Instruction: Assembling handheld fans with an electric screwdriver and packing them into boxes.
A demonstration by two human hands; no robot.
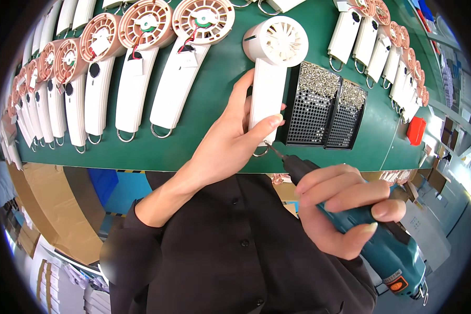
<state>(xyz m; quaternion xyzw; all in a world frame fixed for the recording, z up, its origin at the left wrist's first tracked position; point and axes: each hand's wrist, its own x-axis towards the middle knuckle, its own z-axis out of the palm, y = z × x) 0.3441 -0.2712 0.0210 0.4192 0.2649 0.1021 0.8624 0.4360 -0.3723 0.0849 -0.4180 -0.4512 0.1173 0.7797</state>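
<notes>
A white handheld fan (267, 86) lies on the green table, its round head (285, 42) away from me and its handle toward me. My left hand (230, 133) is closed round the handle, the thumb across its lower end. A metal ring (260, 152) hangs at that end. In my right hand (348, 204) is a teal and black electric screwdriver (395, 256), tilted with its bit (277, 151) pointing at the handle's bottom end. Whether the bit touches the fan I cannot tell.
Two black perforated trays (307, 118) with small screws stand right of the fan. Rows of open-backed fans (141, 78) with pink rings lie at the left, more fans (377, 57) at the right. A red box (416, 131) sits near the right edge of the green table (220, 94).
</notes>
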